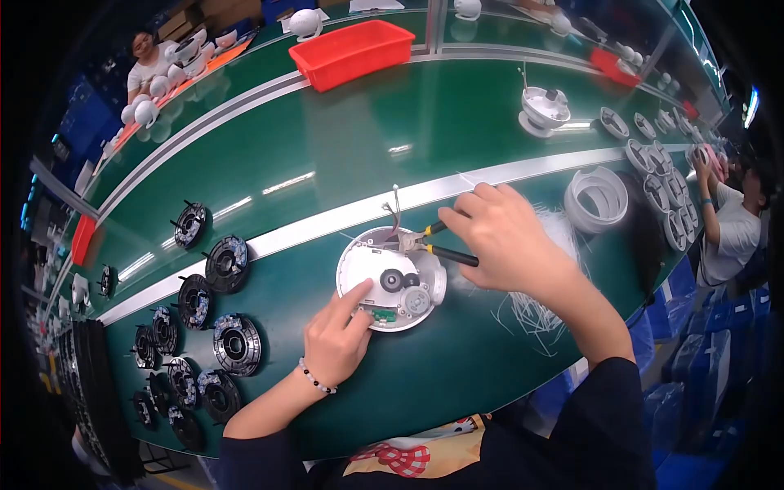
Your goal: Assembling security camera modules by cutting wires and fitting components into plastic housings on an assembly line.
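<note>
A white round plastic housing (359, 263) lies open side up on the green bench in front of me. Inside it are black and grey gears, a small green circuit board (382, 315) and thin wires (395, 208) rising from its far side. My left hand (336, 333) grips the near left rim, with a finger reaching over the inner plate. In my right hand (500, 233) is a pair of cutting pliers (447, 250) with black and yellow handles. Their metal jaws are at the wires by the housing's far edge. Whether the jaws have closed on a wire is too small to tell.
Several black round parts with circuit boards (237, 345) lie on the left. Loose white strips (531, 314) and stacked white rings (596, 200) are on the right. Beyond a metal rail, a green belt carries another white assembly (545, 110). A red bin (353, 57) stands farther back. Co-workers sit far left and right.
</note>
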A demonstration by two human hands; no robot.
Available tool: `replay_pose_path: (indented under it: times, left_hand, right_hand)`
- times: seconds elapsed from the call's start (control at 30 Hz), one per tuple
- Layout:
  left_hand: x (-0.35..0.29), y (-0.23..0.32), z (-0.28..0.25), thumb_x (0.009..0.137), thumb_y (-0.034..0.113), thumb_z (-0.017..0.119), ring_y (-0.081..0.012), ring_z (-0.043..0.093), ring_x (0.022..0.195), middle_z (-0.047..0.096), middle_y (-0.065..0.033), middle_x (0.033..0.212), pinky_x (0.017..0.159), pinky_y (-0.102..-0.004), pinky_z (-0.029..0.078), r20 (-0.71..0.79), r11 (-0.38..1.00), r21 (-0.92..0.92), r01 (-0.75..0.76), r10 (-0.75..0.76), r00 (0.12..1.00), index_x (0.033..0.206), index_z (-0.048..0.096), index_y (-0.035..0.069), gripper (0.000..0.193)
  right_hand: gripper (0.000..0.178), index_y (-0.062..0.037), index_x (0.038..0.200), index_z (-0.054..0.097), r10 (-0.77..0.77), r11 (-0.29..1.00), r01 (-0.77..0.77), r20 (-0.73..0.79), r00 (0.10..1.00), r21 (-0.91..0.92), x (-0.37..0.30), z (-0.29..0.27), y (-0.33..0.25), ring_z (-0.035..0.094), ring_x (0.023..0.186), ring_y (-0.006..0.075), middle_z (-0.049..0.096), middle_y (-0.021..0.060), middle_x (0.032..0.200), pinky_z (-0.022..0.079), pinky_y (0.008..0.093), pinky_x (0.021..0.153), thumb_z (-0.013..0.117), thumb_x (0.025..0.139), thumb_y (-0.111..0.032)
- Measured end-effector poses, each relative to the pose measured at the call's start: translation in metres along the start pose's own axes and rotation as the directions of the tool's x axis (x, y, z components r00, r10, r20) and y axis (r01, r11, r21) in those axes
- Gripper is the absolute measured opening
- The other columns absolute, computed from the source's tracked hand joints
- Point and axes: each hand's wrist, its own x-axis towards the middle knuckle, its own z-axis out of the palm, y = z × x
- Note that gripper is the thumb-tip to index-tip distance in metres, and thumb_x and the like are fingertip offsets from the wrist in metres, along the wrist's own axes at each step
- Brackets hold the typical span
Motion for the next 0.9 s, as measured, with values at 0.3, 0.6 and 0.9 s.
replay_pose_path:
  times: [0.3, 0.6, 0.9]
  left_hand:
    - [0.009, 0.002, -0.003, 0.057, 0.000, 0.062, -0.0272, 0.060, 0.089, 0.057, -0.0098, 0.111, 0.063, -0.0319, 0.050, 0.000, 1.000, 0.001, -0.030, 0.030, 1.000, 0.066, 0.051, 0.005, 0.015]
    - [0.008, -0.001, 0.001, 0.055, 0.001, 0.065, -0.0297, 0.059, 0.091, 0.056, -0.0109, 0.110, 0.068, -0.0347, 0.050, 0.009, 0.997, -0.073, -0.002, 0.003, 1.000, 0.066, 0.052, 0.005, 0.017]
    - [0.069, -0.048, 0.013, 0.062, 0.006, 0.068, -0.0311, 0.059, 0.087, 0.059, -0.0152, 0.105, 0.071, -0.0354, 0.049, -0.114, 0.979, -0.124, 0.162, -0.176, 0.978, 0.074, 0.053, 0.004, 0.020]
  right_hand:
    - [0.033, -0.0039, 0.082, 0.055, -0.065, 0.990, 0.069, 0.031, 0.997, -0.122, 0.013, -0.011, -0.002, 0.053, 0.071, 0.0245, 0.053, 0.0075, 0.072, 0.042, 0.0343, 0.062, 0.068, 0.053, -0.013]
    - [0.048, -0.0053, 0.094, 0.059, -0.059, 0.998, 0.059, -0.121, 0.991, -0.007, -0.005, -0.009, 0.010, 0.056, 0.065, 0.0226, 0.056, 0.0058, 0.072, 0.046, 0.0337, 0.058, 0.072, 0.050, -0.018]
    - [0.044, -0.0009, 0.094, 0.062, 0.395, 0.760, 0.056, -0.528, 0.752, 0.648, -0.048, 0.025, -0.010, 0.059, 0.068, 0.0180, 0.063, 0.0110, 0.084, 0.047, 0.0257, 0.057, 0.072, 0.053, -0.011]
